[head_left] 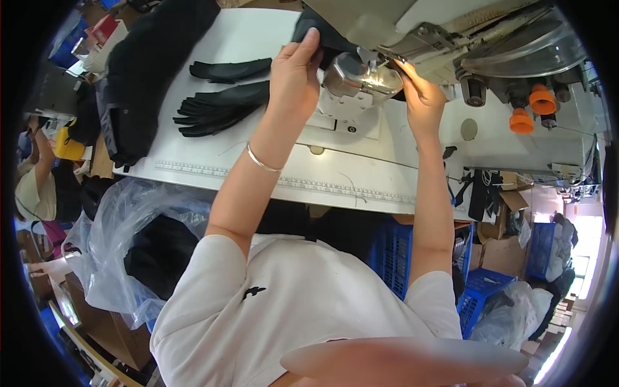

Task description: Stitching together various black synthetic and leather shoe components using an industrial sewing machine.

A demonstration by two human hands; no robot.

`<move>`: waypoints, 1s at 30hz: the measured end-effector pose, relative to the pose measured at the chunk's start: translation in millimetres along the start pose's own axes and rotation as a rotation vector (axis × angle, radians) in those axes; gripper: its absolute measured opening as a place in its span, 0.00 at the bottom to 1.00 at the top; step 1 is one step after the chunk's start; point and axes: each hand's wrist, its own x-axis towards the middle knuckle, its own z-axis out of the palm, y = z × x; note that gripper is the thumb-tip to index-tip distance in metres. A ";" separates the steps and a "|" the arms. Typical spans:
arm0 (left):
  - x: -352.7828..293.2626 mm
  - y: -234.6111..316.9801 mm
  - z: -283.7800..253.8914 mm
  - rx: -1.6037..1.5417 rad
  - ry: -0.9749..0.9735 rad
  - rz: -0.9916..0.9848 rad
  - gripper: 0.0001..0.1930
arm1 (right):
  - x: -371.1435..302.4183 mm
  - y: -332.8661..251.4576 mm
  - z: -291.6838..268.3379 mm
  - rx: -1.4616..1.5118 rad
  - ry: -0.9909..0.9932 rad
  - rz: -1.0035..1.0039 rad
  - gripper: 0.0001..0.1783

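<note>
A sewing machine [361, 26] reaches over the white table, with a shiny metal cylinder-shaped part [345, 74] below its head. My left hand [295, 80] is on the left of that part, thumb up, closed on a piece of black fabric [325, 35] that runs behind the metal part. On its other side, my right hand [422, 100] pinches with thumb and fingers close to the needle area; what lies between them is too dark and small to make out. Left of my left hand lie a fanned stack of black fabric pieces [219, 109] and another black strip bundle [229, 69].
A large black fabric heap [155, 71] covers the table's left end. A ruler tape [309, 183] runs along the front edge [322, 197]. Orange-tipped knobs [541, 100] hang at right. Blue crates [483, 290] and a plastic bag [122, 238] flank me. Another person [39, 180] sits far left.
</note>
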 end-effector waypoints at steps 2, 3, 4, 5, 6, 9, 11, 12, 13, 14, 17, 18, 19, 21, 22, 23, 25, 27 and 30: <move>-13.6 16.4 0.7 -0.343 -0.068 0.282 0.09 | -9.9 -2.0 11.7 -0.074 0.197 -0.020 0.14; -29.0 27.3 -1.6 -0.426 -0.102 0.274 0.08 | -22.6 -11.8 19.4 -0.091 0.365 -0.138 0.12; -39.2 35.6 -4.8 -0.411 -0.108 0.301 0.08 | -42.1 -25.0 28.6 -0.107 0.537 -0.252 0.10; -50.7 41.1 -7.7 -0.405 -0.054 0.271 0.09 | -72.3 -38.2 36.1 -0.012 0.432 -0.255 0.08; -61.7 46.3 -10.2 -0.395 0.008 0.240 0.10 | -96.2 -52.1 43.1 0.086 0.320 -0.255 0.08; -81.6 45.8 -45.6 -0.256 0.022 0.305 0.13 | -94.2 -107.9 64.8 0.338 0.108 -0.193 0.09; -98.9 49.9 -53.1 -0.234 0.057 0.324 0.13 | -54.5 -139.6 69.8 0.407 0.094 -0.188 0.11; -104.2 49.0 -54.6 -0.210 0.062 0.316 0.13 | -35.2 -151.5 72.4 0.447 0.103 -0.195 0.12; -110.4 46.6 -58.0 -0.226 0.056 0.342 0.14 | -19.4 -163.7 77.8 0.527 0.115 -0.165 0.13; -117.7 45.4 -62.2 -0.249 0.049 0.373 0.14 | -6.9 -177.2 82.0 0.604 0.124 -0.141 0.15; -131.1 41.0 -73.4 -0.210 0.050 0.354 0.15 | 14.4 -203.2 79.8 0.612 -0.117 -0.006 0.21; -134.4 40.3 -75.7 -0.177 0.051 0.353 0.15 | 17.0 -206.2 80.4 0.618 -0.116 0.001 0.21; -137.0 39.6 -77.4 -0.171 0.055 0.347 0.15 | 18.2 -208.2 81.3 0.587 -0.192 0.033 0.22; -141.0 39.7 -81.3 -0.086 0.033 0.466 0.15 | 19.6 -211.0 83.1 0.558 -0.269 0.070 0.24; -141.6 41.9 -85.5 -0.083 0.035 0.461 0.15 | 20.0 -211.6 83.3 0.614 -0.295 0.087 0.22; -141.2 44.8 -90.7 -0.058 0.002 0.481 0.15 | 17.6 -212.7 83.4 0.671 -0.319 0.104 0.21; -144.1 46.7 -97.1 -0.038 -0.020 0.477 0.15 | 11.7 -217.6 84.5 0.575 -0.259 0.059 0.20; -150.9 48.6 -96.8 -0.047 -0.032 0.453 0.15 | 7.7 -220.5 83.1 0.478 -0.200 0.016 0.20; -160.4 50.2 -90.4 -0.090 -0.054 0.405 0.14 | 4.3 -217.6 77.4 0.480 -0.177 -0.074 0.19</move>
